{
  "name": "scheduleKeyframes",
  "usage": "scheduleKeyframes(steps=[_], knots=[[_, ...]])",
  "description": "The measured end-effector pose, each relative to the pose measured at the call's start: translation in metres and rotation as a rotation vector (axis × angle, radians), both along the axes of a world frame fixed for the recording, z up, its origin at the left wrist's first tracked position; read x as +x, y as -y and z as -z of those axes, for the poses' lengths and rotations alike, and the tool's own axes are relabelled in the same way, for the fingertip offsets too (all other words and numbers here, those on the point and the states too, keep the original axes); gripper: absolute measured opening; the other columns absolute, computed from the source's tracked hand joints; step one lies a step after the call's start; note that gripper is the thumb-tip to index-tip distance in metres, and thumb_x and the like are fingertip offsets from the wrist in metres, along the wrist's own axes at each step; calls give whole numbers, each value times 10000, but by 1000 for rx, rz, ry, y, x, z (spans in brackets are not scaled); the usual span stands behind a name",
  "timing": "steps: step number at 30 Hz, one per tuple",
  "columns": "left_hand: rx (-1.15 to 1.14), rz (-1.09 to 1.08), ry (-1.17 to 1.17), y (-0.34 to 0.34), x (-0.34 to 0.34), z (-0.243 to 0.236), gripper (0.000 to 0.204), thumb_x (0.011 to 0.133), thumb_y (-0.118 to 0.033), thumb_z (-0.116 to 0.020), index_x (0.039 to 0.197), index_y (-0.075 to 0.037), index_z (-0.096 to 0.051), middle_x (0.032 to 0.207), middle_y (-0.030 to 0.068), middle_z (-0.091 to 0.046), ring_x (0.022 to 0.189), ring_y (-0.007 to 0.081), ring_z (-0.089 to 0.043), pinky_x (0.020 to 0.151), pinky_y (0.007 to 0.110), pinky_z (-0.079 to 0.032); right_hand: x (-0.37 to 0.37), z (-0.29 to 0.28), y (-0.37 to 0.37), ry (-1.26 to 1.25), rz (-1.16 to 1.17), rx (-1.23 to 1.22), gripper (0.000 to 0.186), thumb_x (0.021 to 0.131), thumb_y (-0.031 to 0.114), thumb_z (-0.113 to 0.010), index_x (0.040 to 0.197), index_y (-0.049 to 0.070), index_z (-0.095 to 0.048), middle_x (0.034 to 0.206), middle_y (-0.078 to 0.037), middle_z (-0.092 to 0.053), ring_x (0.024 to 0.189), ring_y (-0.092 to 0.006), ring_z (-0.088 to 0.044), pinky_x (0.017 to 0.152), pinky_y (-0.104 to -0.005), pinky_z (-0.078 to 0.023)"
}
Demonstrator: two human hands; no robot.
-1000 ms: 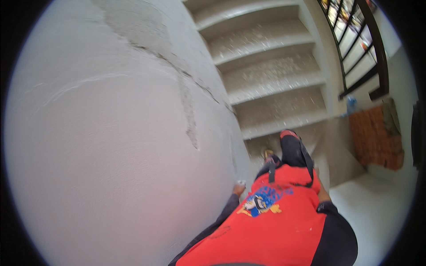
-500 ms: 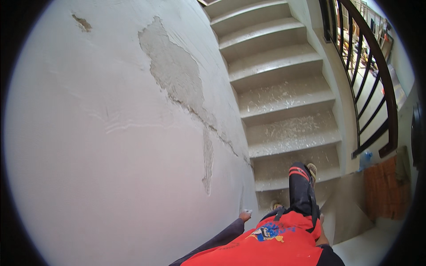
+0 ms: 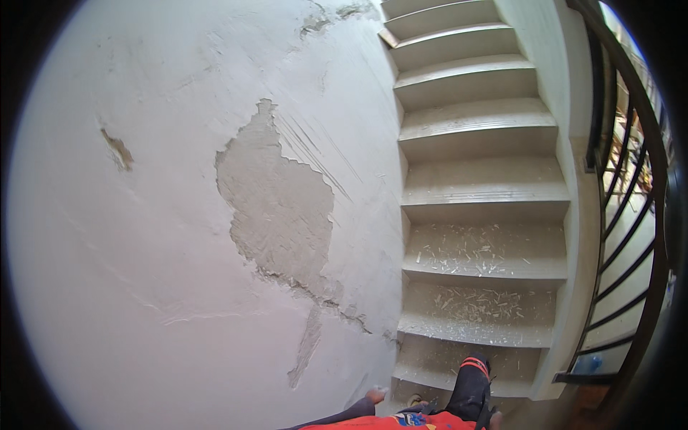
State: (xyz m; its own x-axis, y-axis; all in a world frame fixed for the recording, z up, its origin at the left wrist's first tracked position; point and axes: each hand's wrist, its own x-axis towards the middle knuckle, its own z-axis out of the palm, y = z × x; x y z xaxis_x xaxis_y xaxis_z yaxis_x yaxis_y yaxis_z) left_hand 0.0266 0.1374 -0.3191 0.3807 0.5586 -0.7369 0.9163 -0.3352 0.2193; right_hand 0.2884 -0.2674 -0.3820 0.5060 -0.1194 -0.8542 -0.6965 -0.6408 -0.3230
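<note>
My left hand is low beside the wall, its fingers closed around something small and whitish that I cannot make out. Close to it, the white wall carries a narrow grey scraped strip and, higher up, a large bare patch where the paint has come off. A jagged crack runs from that patch toward the stairs. Only a sliver of my right hand shows at the lower edge beside my leg, its fingers hidden. My dark-trousered leg is on the lower stairs.
Concrete stairs climb ahead along the wall. White paint flakes litter several lower treads. A dark metal railing curves along the right, with a bluish clear container near its foot. A small hole marks the wall at left.
My view has tilted up, so the stairs, wall patch and railing sit lower and more of the upper steps shows. My left hand remains beside the wall; less of my right arm shows.
</note>
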Motion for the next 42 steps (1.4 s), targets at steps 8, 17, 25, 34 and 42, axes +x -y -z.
scheduleKeyframes(steps=[8, 17, 25, 34, 42], knots=[[58, -343, 558, 27, 142, -107, 454, 885, -273, -569, 1190, 54, -492, 1094, 197, -595, 936, 250, -624, 809, 318, -495, 309, -87, -8, 614, -281, -79, 427, 723, 182, -690, 1052, -41, -536, 980, -254, -607, 953, -406, -583, 797, -455, -447], [48, -599, 242, 63, 123, -168, 514, 839, -476, -519, 1138, -65, -592, 1168, 196, -565, 1094, 357, -530, 929, 409, -415, 385, -278, -213, 910, -346, 302, 240, 756, 181, -659, 829, -34, -582, 670, -116, -581, 622, -175, -559, 610, -338, -445], [-39, -613, 481, -40, 189, -253, 387, 901, -313, -487, 1166, -40, -563, 1168, 188, -569, 1086, 336, -536, 928, 389, -418, 309, -477, -484, 1207, -170, 1279, 164, 800, 71, -603, 706, 67, -469, 576, 25, -437, 520, -58, -417, 455, -236, -337], [-96, -12, 957, -247, 262, -529, 408, 905, -287, -554, 1158, 32, -536, 1068, 139, -605, 1011, 182, -547, 896, 300, -417, 209, -805, -639, 1617, -592, 2556, 140, 755, 5, -601, 725, 30, -467, 607, -51, -495, 468, -177, -475, 435, -306, -424], [-543, -382, 933, -252, 256, -582, 440, 934, -206, -517, 1293, 22, -404, 1248, 116, -506, 1136, 187, -486, 972, 302, -372, 227, -815, -693, 1590, -22, 2447, 131, 673, -44, -559, 669, 22, -446, 594, -46, -464, 449, -180, -430, 401, -285, -342]])
